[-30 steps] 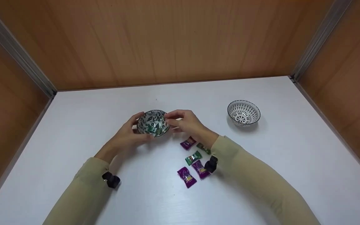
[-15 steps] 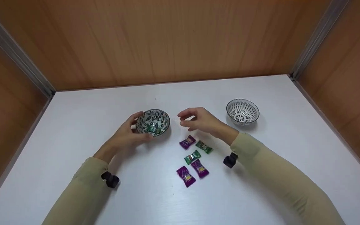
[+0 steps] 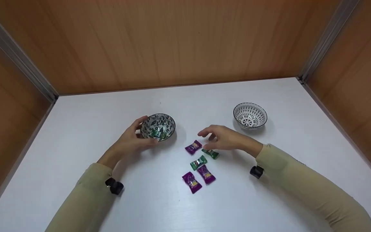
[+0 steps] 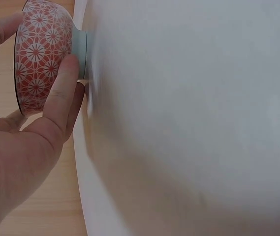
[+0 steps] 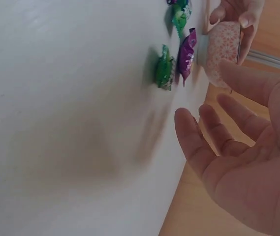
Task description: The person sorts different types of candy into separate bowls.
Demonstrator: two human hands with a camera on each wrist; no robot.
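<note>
My left hand (image 3: 130, 141) grips a small bowl (image 3: 153, 121) by its side, thumb at the near rim. Inside, the bowl is dark-patterned and has green-wrapped candies (image 3: 159, 133) at the bottom. Its outside shows red with white flowers in the left wrist view, with fingers at the pale foot. My right hand (image 3: 225, 138) hovers over the loose candies, fingers apart and holding nothing. Beneath its thumb lies a green candy (image 3: 212, 154), partly covered in the head view. A purple candy (image 3: 193, 147) sits just left of the fingertips.
Nearer the front lie another green candy (image 3: 198, 162) and two purple candies, one to the right (image 3: 206, 174) and one to the left (image 3: 192, 182). A second bowl (image 3: 250, 116), black-and-white inside, stands at the back right. Wooden panels (image 3: 179, 42) enclose the white table (image 3: 85, 122).
My right hand has left the rim of the held bowl and moved right and nearer, over the loose candies. My left hand and the bowl have stayed in place.
</note>
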